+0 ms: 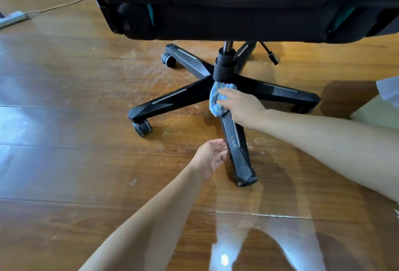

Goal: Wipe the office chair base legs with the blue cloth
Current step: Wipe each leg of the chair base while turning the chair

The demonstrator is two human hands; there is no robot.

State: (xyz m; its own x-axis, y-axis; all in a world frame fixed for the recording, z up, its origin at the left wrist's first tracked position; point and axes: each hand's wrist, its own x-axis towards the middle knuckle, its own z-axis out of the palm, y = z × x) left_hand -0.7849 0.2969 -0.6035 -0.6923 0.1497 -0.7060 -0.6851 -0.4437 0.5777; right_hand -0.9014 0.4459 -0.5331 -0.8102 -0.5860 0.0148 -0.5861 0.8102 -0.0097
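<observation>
blue cloth (218, 98) bunched, dusty near leg (236, 149)

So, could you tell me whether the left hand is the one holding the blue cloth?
No, the right hand presses the blue cloth on the near leg, while the left hand is empty.

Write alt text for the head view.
A right hand presses a blue woven cloth onto the nearest black plastic leg of a five-legged office chair base, near the hub. The left hand steadies that leg's side above a glossy wooden floor.
</observation>
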